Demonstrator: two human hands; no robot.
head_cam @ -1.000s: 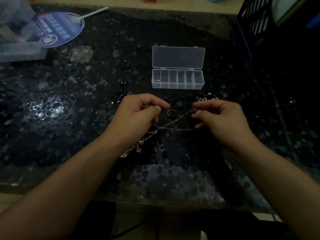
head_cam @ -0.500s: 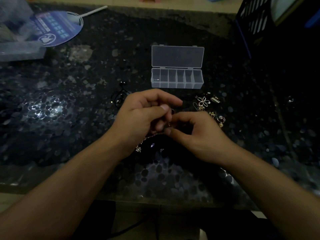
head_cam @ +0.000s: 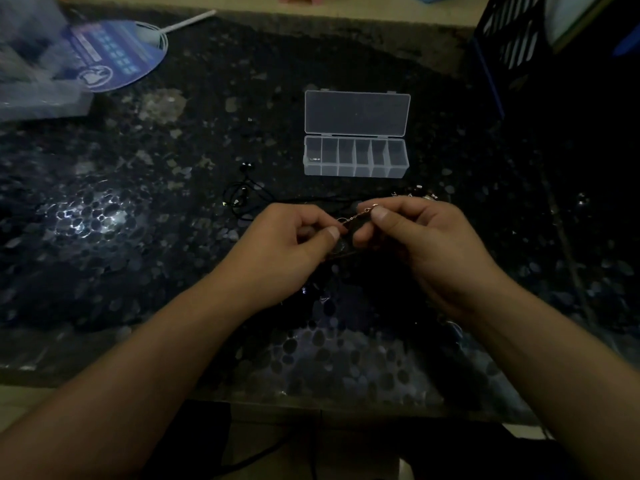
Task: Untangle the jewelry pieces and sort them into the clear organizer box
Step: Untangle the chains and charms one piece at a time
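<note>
A thin metal chain [head_cam: 358,216] runs taut between my two hands, just above the dark speckled table. My left hand [head_cam: 287,247] pinches its lower left end between thumb and fingers. My right hand [head_cam: 422,244] pinches the upper right end, where a small clasp shows. The clear organizer box [head_cam: 356,157] lies open behind my hands, lid folded back, with several compartments. A black cord necklace [head_cam: 242,197] lies left of the box. A few small metal pieces [head_cam: 420,194] peek out behind my right hand; the rest of that pile is hidden.
A round blue hand fan [head_cam: 110,53] and a clear plastic bag [head_cam: 31,81] lie at the far left. A dark slotted crate [head_cam: 512,46] stands at the far right. The table's front edge [head_cam: 311,400] runs under my forearms.
My hands came together over the chain, then drew slightly apart. The right hand rose and now covers most of the loose pieces. The chain's dangling tail is out of sight.
</note>
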